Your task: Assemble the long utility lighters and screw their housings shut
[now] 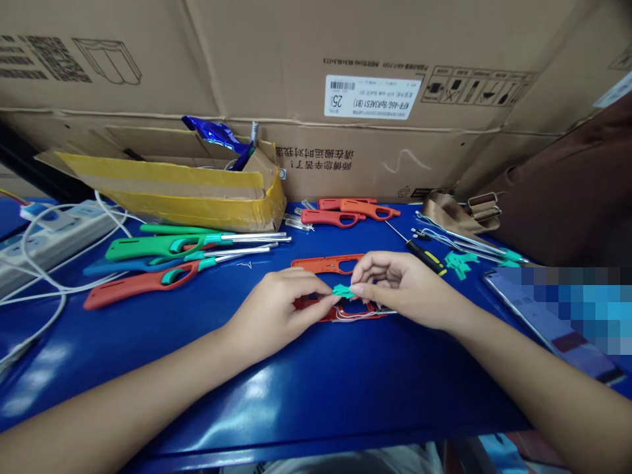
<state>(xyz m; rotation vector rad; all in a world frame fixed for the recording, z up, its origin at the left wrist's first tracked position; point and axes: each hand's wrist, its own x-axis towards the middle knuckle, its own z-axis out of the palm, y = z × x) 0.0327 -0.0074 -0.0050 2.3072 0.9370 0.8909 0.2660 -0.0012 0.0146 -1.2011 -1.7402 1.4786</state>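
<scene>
Between the fingertips of both hands is a small green plastic part point(342, 291), pinched from either side. My left hand point(284, 304) is closed on its left end, and my right hand point(402, 286) grips its right end with thumb and fingers. Just below lies an opened red lighter shell half point(328, 315) with white wires along it, partly hidden by the hands. Behind the fingers rests another orange-red shell half point(316, 264). To the right is a pile of similar green plastic parts point(460, 263).
Assembled long-necked lighters point(143, 247) lie at left, beside a power strip point(54, 230) with white cables. A yellow-taped carton point(197, 197) stands behind them. Red shells point(340, 216), a screwdriver point(424, 255), metal rods point(474, 238) and a tablet-like device point(543, 316) lie around the blue table point(276, 408).
</scene>
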